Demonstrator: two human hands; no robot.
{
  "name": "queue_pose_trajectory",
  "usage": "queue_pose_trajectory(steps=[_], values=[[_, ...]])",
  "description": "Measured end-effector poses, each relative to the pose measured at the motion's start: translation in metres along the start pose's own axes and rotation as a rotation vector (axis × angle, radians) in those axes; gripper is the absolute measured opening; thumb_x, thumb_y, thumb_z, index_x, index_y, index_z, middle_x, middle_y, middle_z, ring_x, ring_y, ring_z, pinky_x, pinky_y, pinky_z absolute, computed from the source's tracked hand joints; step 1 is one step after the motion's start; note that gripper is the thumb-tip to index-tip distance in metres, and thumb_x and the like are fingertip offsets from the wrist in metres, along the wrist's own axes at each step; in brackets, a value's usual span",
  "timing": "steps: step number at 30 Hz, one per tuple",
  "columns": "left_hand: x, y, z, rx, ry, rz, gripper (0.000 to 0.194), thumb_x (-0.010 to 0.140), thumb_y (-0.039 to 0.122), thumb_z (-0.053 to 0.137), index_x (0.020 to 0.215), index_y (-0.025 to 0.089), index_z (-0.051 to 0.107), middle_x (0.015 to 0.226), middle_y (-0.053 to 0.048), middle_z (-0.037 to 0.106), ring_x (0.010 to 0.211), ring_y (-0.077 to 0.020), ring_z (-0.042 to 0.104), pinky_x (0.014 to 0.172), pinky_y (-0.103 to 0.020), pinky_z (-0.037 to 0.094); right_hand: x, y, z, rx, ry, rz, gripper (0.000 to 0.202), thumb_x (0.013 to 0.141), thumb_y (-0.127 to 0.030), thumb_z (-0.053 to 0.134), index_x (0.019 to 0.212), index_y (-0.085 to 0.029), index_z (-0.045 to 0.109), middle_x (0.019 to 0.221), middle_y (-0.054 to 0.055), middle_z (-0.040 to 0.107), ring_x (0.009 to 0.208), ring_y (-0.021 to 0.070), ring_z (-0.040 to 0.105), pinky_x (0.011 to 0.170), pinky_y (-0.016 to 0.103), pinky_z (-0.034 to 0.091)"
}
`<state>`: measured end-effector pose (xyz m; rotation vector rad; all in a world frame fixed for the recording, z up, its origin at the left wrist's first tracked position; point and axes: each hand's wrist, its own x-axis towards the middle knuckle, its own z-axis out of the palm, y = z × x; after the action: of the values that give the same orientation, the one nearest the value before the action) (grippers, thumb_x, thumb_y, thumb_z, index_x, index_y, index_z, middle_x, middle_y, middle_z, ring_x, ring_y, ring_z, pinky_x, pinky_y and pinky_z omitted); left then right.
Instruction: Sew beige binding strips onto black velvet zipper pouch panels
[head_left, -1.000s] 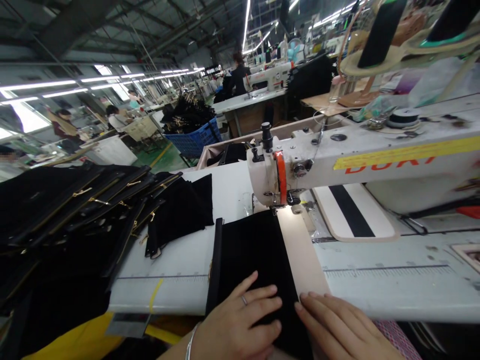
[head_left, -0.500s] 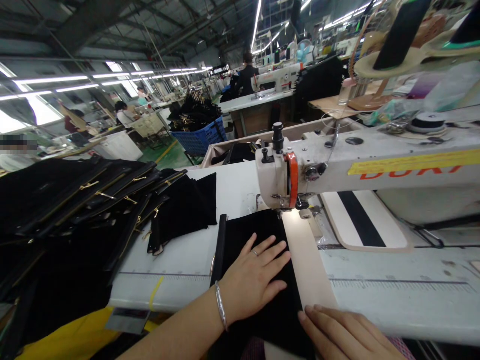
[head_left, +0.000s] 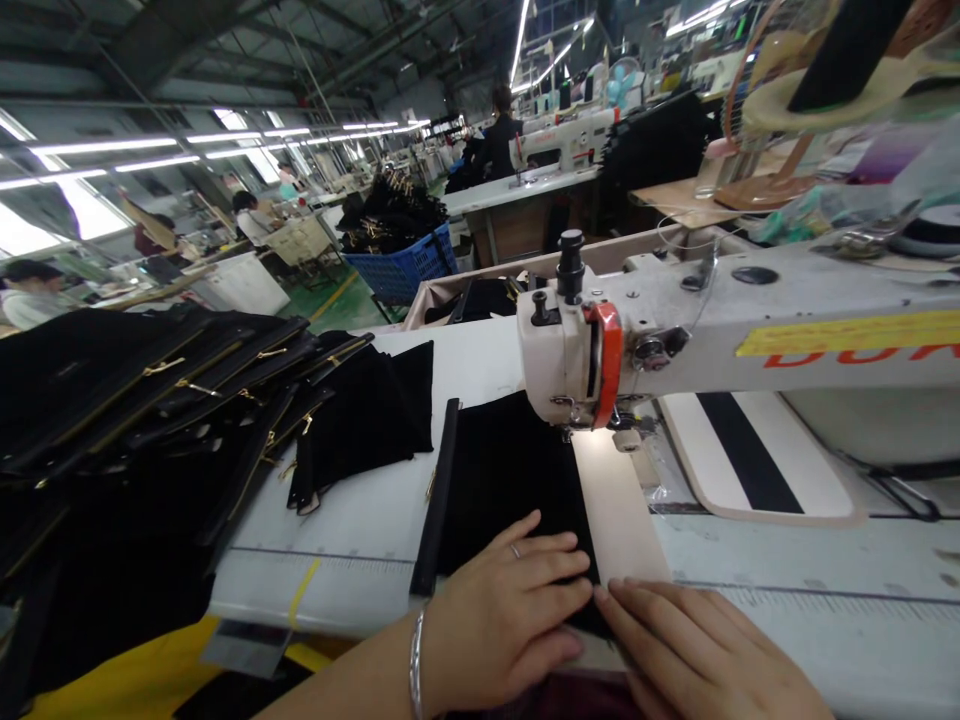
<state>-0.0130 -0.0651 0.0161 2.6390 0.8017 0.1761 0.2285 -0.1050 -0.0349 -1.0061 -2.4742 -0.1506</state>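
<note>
The left hand (head_left: 510, 610) lay palm down on the black fabric piece (head_left: 502, 490), its grip loosely spread, clasping nothing. The right hand (head_left: 705, 640) rested just beside it, fingers together, their tips at the border between the black fabric piece and a pale strip (head_left: 626, 510); whether that grip pinched anything from below, one could not tell. The black fabric piece was flat on the white tabletop (head_left: 345, 590), its far right corner at the head of the sewing machine (head_left: 570, 340), and a dark band (head_left: 439, 490) edged its left side. To the left sat a heap of black pieces (head_left: 150, 420) with gold zip pulls. A pale panel (head_left: 690, 430) with a dark stripe lay beneath the machine's arm, and a blue basket (head_left: 405, 268) stood beyond the tabletop.
</note>
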Motion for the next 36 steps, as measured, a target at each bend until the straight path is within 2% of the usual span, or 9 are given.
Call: queue_pose_trajectory(steps=[5,12,17,23,30,36], values=[[-0.001,-0.011,0.014,0.023,0.131,0.069,0.028,0.097,0.016,0.044,0.122,0.018,0.056,0.128,0.000,0.061,0.132,-0.0140,0.042,0.121,-0.038,0.016,0.013,0.001,0.000,0.048,0.100,0.068,0.031,0.094,-0.024,0.043,0.117,-0.023,0.063,0.106,-0.003,0.066,0.095,0.0142,0.058,0.085,0.028,0.044],[0.011,-0.029,0.024,0.050,0.242,0.087,0.022,0.096,0.016,0.047,0.112,0.018,0.061,0.123,0.000,0.064,0.127,-0.0149,0.048,0.118,-0.037,0.025,0.021,0.010,0.006,0.115,0.076,0.098,0.030,0.095,-0.027,0.045,0.119,-0.022,0.062,0.112,-0.002,0.064,0.100,0.0150,0.055,0.088,0.031,0.041],[0.019,-0.040,0.021,0.088,0.253,0.082,0.024,0.096,0.016,0.045,0.113,0.018,0.062,0.124,-0.001,0.063,0.126,-0.0154,0.049,0.117,-0.037,0.028,0.026,0.017,0.014,0.097,0.013,0.145,0.032,0.093,-0.028,0.049,0.124,-0.022,0.057,0.113,0.000,0.061,0.101,0.0174,0.053,0.089,0.036,0.041],[0.032,-0.056,0.014,0.135,0.210,0.063,0.026,0.095,0.014,0.044,0.116,0.017,0.060,0.128,-0.004,0.060,0.127,-0.0164,0.048,0.116,-0.039,0.031,0.038,0.029,0.018,0.102,-0.043,0.177,0.034,0.091,-0.028,0.053,0.124,-0.022,0.055,0.111,0.001,0.060,0.099,0.0192,0.052,0.090,0.040,0.043],[0.051,-0.075,0.008,0.164,0.268,0.082,0.024,0.094,0.011,0.044,0.110,0.015,0.060,0.121,-0.004,0.063,0.122,-0.0139,0.052,0.113,-0.034,0.035,0.056,0.046,0.022,0.093,-0.087,0.186,0.032,0.089,-0.029,0.054,0.121,-0.023,0.058,0.109,0.003,0.060,0.100,0.0214,0.054,0.091,0.042,0.044],[0.065,-0.090,0.001,0.151,0.288,0.024,0.022,0.094,0.011,0.045,0.104,0.016,0.063,0.116,-0.004,0.065,0.117,-0.0141,0.055,0.106,-0.031,0.042,0.069,0.059,0.026,0.037,-0.093,0.166,0.035,0.089,-0.031,0.053,0.123,-0.020,0.059,0.113,0.008,0.061,0.101,0.0233,0.056,0.089,0.042,0.046]])
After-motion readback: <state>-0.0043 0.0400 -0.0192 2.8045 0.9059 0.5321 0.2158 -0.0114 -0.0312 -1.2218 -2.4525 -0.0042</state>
